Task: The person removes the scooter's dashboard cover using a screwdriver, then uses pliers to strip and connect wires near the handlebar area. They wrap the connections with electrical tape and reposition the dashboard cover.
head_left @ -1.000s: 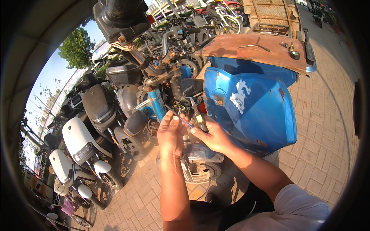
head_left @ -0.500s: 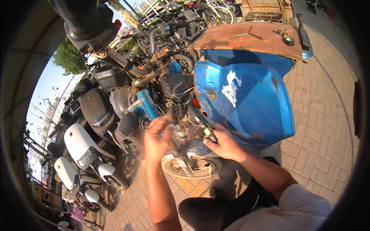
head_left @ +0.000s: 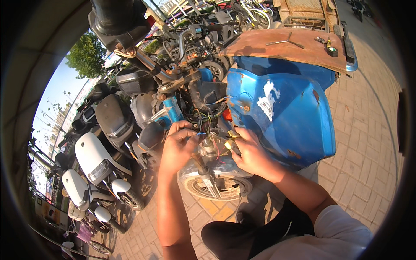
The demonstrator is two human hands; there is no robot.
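Observation:
My left hand (head_left: 178, 145) pinches a blue wire (head_left: 201, 134) beside the steering column of a stripped-down vehicle. To its right, my right hand (head_left: 255, 156) is closed around pliers (head_left: 231, 139) with yellow-and-black handles. Their jaws lie close to the loose wiring and are hard to make out. A tangle of coloured wires (head_left: 211, 116) spills from the opening between the blue column tube (head_left: 173, 109) and the blue body panel (head_left: 294, 115). Below my hands are thin red wires (head_left: 218, 149) and the front wheel (head_left: 216, 188).
On the rusty brown board (head_left: 255, 41) behind the panel lie a three-armed wrench (head_left: 287, 41) and a tape roll (head_left: 332, 51). Parked scooters (head_left: 97, 158) line the left side. Handlebar parts (head_left: 119, 21) jut in at upper left. Paving (head_left: 364, 130) stretches along the right.
The pliers have turned in my right hand, their handles now spread wider. Both hands stay near the wires, my left still pinching the blue one. The whole view has shifted slightly.

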